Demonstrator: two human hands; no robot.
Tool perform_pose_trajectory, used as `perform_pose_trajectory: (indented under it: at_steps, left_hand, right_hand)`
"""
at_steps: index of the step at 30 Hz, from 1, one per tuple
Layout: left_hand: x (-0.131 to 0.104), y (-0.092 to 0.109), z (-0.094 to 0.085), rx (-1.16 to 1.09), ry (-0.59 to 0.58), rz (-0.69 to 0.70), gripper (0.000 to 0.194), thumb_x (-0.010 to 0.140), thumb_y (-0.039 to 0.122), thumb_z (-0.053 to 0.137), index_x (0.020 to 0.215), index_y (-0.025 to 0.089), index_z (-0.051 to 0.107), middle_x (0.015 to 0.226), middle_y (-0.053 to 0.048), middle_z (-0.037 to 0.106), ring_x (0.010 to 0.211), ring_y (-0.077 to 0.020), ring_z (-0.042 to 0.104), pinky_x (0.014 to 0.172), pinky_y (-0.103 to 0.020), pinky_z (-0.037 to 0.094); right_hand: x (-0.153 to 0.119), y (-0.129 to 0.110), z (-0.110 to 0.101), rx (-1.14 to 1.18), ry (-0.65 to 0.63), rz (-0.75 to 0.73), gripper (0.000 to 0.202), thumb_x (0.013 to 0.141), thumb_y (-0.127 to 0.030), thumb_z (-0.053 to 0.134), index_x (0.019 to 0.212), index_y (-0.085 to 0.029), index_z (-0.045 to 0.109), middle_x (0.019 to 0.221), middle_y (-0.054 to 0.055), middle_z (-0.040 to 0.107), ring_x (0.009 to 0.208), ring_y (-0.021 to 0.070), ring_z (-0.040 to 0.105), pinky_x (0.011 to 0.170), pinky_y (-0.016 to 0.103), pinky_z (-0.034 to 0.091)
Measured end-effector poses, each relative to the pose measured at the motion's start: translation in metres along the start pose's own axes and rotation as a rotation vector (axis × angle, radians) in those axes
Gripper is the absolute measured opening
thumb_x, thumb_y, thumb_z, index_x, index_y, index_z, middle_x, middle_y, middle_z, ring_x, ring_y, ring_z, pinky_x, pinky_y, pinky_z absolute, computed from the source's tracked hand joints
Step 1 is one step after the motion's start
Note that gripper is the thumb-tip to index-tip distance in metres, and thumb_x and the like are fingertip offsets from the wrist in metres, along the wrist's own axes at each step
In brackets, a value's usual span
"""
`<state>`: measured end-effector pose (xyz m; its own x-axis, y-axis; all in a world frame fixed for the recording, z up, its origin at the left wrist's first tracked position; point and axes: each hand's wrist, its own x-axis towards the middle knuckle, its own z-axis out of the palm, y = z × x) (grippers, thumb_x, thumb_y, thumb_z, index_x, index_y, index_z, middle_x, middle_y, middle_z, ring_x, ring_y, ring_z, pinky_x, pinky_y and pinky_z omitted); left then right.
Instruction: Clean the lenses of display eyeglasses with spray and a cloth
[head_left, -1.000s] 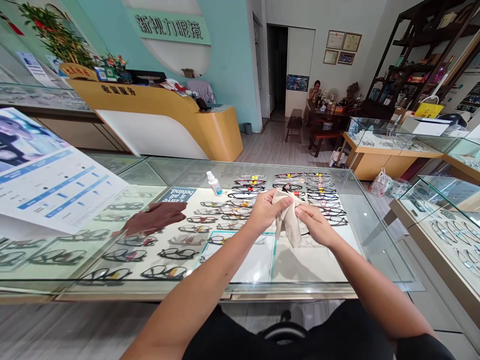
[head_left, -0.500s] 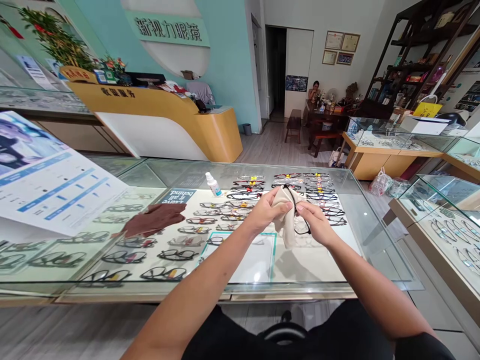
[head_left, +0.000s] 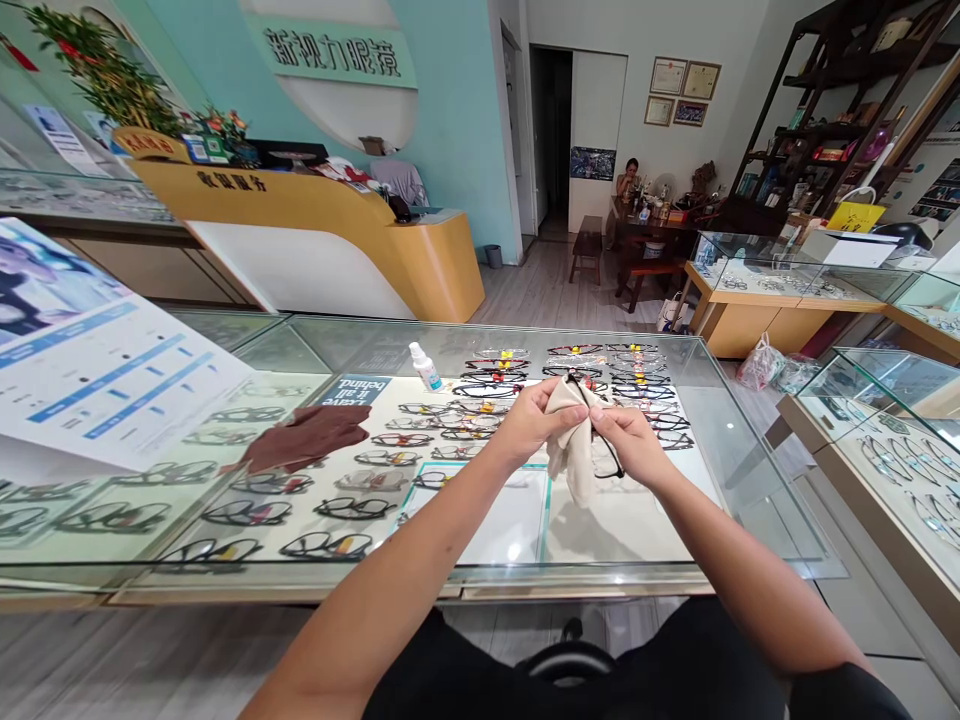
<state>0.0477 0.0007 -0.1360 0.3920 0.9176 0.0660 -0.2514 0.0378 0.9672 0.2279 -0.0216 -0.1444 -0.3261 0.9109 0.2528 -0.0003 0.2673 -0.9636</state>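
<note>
Ctr-right of pic: L hand (head_left: 529, 420) pinches beige cloth (head_left: 571, 455) round part of black-framed eyeglasses (head_left: 606, 460), prob. keeping fingers off the lens; R hand (head_left: 634, 445) grips the frame to steady it. Spray bottle (head_left: 426, 369), upper ctr, prob. parked w/in reach.

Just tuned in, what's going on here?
A person stands at a glass display case, holding a pair of black-framed glasses above it. The left hand has a beige cloth bunched around part of the frame, and the right hand has its grip on the glasses near the cloth's edge, with one lens showing below. A white bottle and a brown cloth sit on the glass top, beyond and to the left of the hands.
</note>
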Motion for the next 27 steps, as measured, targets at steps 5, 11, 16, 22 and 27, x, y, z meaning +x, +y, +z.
perform_pose_trajectory:
  at_steps: [5,11,16,22,27]
  left_hand:
    - [-0.001,-0.001,-0.001,0.02,-0.005,0.007,0.056,0.052,0.043,0.105,0.086,0.015,0.071,0.07,-0.001,0.07,0.06,-0.0167,0.067,0.057,-0.025,0.053]
    - [-0.002,-0.002,0.0,0.06,0.063,0.017,0.059,0.054,0.058,0.102,0.078,0.015,0.069,0.064,0.001,0.065,0.055,-0.0137,0.06,0.053,-0.024,0.047]
    - [-0.002,-0.003,0.001,0.106,0.12,0.049,0.068,0.062,0.079,0.09,0.075,0.015,0.068,0.062,-0.001,0.064,0.053,-0.0135,0.057,0.05,-0.024,0.043]
    - [0.003,-0.004,-0.003,0.046,0.048,0.07,0.072,0.066,0.083,0.085,0.073,0.014,0.067,0.063,-0.001,0.064,0.056,-0.0117,0.056,0.055,-0.024,0.044]
    - [0.0,-0.003,-0.009,0.006,-0.055,-0.008,0.064,0.07,0.075,0.088,0.083,0.016,0.067,0.066,0.0,0.064,0.056,-0.0134,0.059,0.057,-0.025,0.049]
  right_hand:
    - [-0.001,0.001,0.002,0.009,0.013,0.028,0.076,0.083,-0.091,0.06,0.059,-0.019,0.059,0.06,0.0,0.053,0.06,0.0128,0.043,0.061,0.03,0.038]
    - [-0.004,-0.007,0.005,-0.029,-0.006,-0.005,0.074,0.088,-0.087,0.058,0.059,-0.019,0.056,0.061,0.0,0.052,0.061,0.0126,0.043,0.063,0.029,0.038]
    - [-0.005,-0.012,0.006,-0.048,-0.028,-0.022,0.068,0.089,-0.077,0.065,0.056,-0.02,0.05,0.059,-0.003,0.044,0.06,0.0113,0.037,0.06,0.029,0.034]
    - [-0.004,-0.008,0.004,0.052,0.024,0.062,0.063,0.082,-0.068,0.075,0.052,-0.022,0.043,0.056,-0.005,0.034,0.055,0.0096,0.028,0.054,0.029,0.026]
    - [-0.002,0.0,0.0,0.11,0.044,0.073,0.05,0.083,-0.062,0.071,0.056,-0.021,0.061,0.059,0.0,0.055,0.06,0.0144,0.047,0.063,0.031,0.041]
